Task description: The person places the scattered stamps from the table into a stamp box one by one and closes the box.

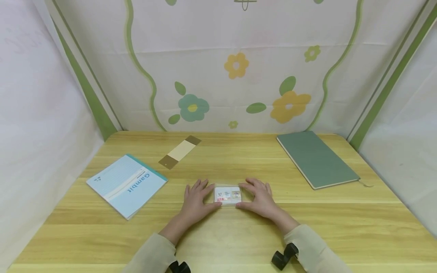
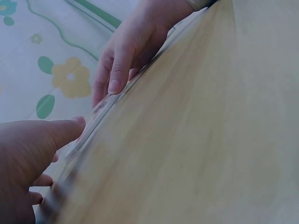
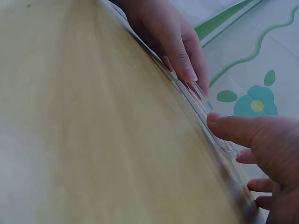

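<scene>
A small flat clear plastic case [image 1: 227, 195] with a white printed label lies near the front middle of the table. My left hand [image 1: 197, 203] holds its left end, thumb at the near corner and index finger at the far corner. At the opposite end, my right hand [image 1: 260, 199] holds the case the same way. From the right wrist view, the case [image 3: 198, 102] shows thin and low against the tabletop, with the right thumb [image 3: 229, 128] at its near edge. The left thumb [image 2: 65, 133] shows beside the case in the left wrist view.
On the wooden table [image 1: 252, 239], a light blue notebook [image 1: 126, 185] lies left. A brown and cream card strip [image 1: 181, 151] is behind it, and a green hardcover notebook [image 1: 317, 159] lies at right. A flower-printed white curtain [image 1: 211, 68] stands behind the table.
</scene>
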Demonstrator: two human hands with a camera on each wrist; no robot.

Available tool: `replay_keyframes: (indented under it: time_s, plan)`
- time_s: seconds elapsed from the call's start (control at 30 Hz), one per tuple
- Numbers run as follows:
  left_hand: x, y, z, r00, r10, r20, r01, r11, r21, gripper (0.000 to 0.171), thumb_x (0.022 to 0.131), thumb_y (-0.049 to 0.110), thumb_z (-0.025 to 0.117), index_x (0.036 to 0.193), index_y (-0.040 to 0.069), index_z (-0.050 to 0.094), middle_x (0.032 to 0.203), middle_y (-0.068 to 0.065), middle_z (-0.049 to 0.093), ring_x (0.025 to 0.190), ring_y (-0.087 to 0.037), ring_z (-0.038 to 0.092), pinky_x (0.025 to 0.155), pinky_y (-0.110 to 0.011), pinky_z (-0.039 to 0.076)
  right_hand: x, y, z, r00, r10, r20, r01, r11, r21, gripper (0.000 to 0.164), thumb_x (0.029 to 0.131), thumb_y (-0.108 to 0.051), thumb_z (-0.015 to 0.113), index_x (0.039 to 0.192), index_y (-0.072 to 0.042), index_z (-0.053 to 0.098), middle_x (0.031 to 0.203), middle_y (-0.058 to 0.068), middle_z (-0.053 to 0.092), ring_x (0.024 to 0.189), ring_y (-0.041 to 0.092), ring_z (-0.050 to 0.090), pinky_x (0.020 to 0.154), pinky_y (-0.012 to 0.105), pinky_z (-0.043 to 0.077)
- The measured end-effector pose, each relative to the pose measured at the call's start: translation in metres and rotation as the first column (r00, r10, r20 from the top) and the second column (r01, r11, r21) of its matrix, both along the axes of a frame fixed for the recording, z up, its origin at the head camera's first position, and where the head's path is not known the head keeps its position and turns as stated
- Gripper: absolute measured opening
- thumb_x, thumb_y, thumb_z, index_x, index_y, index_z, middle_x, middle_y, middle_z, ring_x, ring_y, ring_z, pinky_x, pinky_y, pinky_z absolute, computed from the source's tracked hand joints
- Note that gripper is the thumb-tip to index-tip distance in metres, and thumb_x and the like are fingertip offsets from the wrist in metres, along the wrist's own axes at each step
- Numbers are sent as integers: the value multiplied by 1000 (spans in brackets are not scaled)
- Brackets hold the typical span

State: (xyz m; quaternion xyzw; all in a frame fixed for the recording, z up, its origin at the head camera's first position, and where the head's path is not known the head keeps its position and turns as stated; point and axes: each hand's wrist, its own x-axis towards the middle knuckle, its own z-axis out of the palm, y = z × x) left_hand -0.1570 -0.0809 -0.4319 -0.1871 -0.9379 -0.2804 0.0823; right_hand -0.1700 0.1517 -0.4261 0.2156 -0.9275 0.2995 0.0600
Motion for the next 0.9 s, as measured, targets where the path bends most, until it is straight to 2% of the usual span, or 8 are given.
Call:
replay_keyframes:
  time_s: [0.37, 0.9]
  plan:
    - [3, -3, 3, 1000, -7, 16, 7, 1000, -18, 63, 73, 51, 60, 120, 10, 52, 129, -15, 38, 122, -35, 23, 93, -58, 5, 1, -2, 0, 1000, -9, 3, 9, 1000, 15, 65, 61, -51, 70, 115, -17, 56, 127, 15, 39, 118, 32, 29, 91, 59, 1]
    - [4, -2, 3, 1000, 16, 14, -16, 999, -46, 62, 71, 51, 61, 118, 12, 54, 129, -14, 38, 122, -34, 23, 94, -57, 6, 0, -4, 1, 1000, -6, 8, 6, 999, 46, 66, 61, -48, 71, 116, -14, 56, 128, 15, 38, 119, 32, 28, 91, 59, 2]
